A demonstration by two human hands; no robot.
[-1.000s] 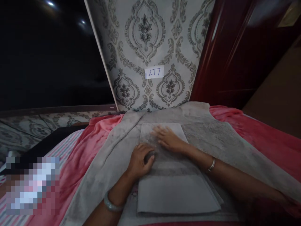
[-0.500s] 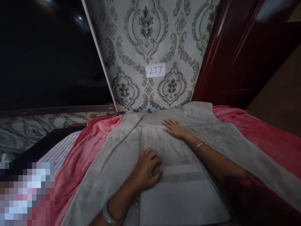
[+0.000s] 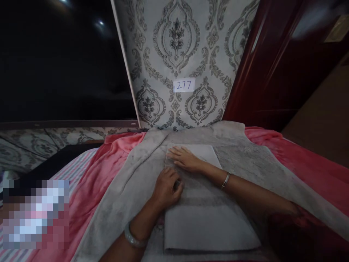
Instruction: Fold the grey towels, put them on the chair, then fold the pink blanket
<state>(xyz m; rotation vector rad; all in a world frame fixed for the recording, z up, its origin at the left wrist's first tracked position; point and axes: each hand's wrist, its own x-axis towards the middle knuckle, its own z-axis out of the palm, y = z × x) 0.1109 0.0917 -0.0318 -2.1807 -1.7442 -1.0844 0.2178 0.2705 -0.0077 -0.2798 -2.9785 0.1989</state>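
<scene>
Cloth (image 3: 211,233) lies folded on the grey blanket (image 3: 131,182), between its left and right edges. The right hand (image 3: 185,159) rests flat near the cloth's far left corner; the left hand (image 3: 167,187) curls lower down, whether gripping I cannot tell.

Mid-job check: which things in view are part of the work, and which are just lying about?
Part of the work:
- folded grey cloth
- left hand, curled at the cloth's left edge
- right hand, flat near its far end
- grey spread underneath

Just about:
- pink-red blanket
- striped cloth
- dark screen
- paper marked 277
</scene>
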